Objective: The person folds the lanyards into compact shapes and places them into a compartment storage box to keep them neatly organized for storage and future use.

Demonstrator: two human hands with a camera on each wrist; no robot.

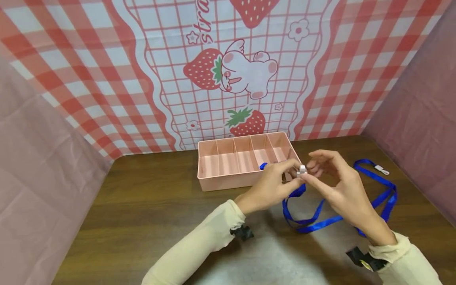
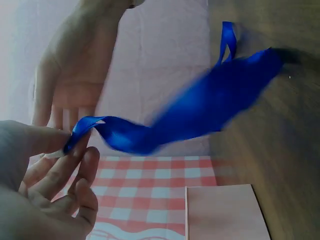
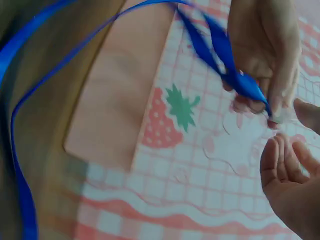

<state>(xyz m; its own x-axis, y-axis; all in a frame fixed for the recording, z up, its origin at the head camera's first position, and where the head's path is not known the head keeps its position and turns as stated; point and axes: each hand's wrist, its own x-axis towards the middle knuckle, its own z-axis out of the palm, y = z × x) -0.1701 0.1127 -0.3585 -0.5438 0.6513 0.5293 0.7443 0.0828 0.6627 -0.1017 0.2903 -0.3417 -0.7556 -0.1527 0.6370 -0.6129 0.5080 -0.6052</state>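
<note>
A blue ribbon lanyard (image 1: 320, 225) hangs from the hands and trails over the table. My left hand (image 1: 272, 184) pinches a small white piece (image 1: 302, 170) at the ribbon's end between thumb and fingers. In the left wrist view the blue ribbon (image 2: 125, 135) runs out from that pinch, twisted and blurred. My right hand (image 1: 347, 190) is close on the other side, its thumb tip right at the white piece. The right wrist view shows the right hand (image 3: 292, 185) with thumb and fingers spread apart, nothing gripped between them.
Behind the hands stands a pink divided box (image 1: 228, 180) with several compartments. A white clip (image 1: 382, 170) on blue ribbon lies on the brown table (image 1: 142, 221) at the right. A checked strawberry cloth (image 1: 164, 71) hangs behind, with pink cloth at both sides.
</note>
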